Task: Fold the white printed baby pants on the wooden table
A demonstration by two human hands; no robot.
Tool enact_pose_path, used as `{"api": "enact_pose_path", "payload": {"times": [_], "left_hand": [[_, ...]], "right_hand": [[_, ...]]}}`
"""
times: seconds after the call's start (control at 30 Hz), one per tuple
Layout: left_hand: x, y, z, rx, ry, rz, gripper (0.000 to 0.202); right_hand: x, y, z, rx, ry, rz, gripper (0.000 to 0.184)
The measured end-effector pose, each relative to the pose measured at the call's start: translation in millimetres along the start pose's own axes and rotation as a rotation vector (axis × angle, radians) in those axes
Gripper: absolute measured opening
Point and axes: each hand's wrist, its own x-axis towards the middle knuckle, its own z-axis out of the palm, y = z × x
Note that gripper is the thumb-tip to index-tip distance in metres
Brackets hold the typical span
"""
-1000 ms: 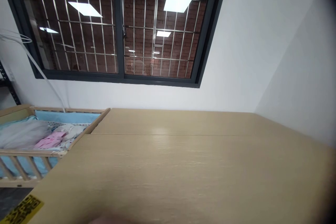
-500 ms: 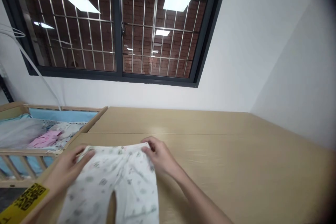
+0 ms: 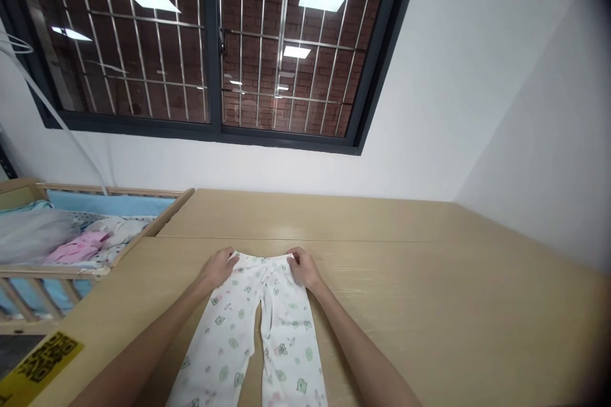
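Observation:
A pair of white baby trousers (image 3: 286,324), printed with small green and pink figures, lies spread on the wooden tabletop (image 3: 405,305). The waistband points away from me and the legs run toward me, their lower ends cut off by the frame's bottom edge. My left hand (image 3: 220,269) is closed on the left corner of the waistband. At the right corner, my right hand (image 3: 304,268) pinches the cloth between thumb and fingers. Between both hands the waistband stretches nearly straight, with some creases below its middle.
On the left stands a wooden cot (image 3: 71,273) with blue lining, holding a pink cloth (image 3: 81,247) and white netting (image 3: 33,235). A yellow label with a code (image 3: 42,362) is at the table's left edge. A white wall and barred window (image 3: 214,44) rise behind.
Both hands have moved the trousers to the right and farther from me. The cloth now lies flatter on the table, and more of the legs shows.

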Motion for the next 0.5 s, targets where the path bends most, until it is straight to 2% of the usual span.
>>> {"api": "enact_pose_path", "payload": {"times": [0.1,0.13,0.23,0.33,0.5], "left_hand": [[-7.3,1.3,7.1,0.043,0.06,0.071,0.033],[-12.3,1.2,8.7,0.051,0.065,0.118,0.037],[-29.3,-2.8,15.3,0.066,0.003,0.257,0.044],[-38.7,-12.2,25.7,0.09,-0.059,0.311,0.054],[-22.3,-29.1,38.0,0.119,-0.084,0.323,0.062]], "right_hand": [[-9.8,-7.7,-4.3,-0.188,0.128,-0.192,0.024],[-14.9,-12.4,-6.9,-0.248,0.135,-0.254,0.026],[-30.6,-23.9,-13.3,-0.383,-0.019,-0.368,0.027],[-39.2,-24.3,-13.2,-0.443,-0.144,-0.411,0.029],[-27.0,-5.9,-4.7,-0.439,-0.173,-0.427,0.036]]}}
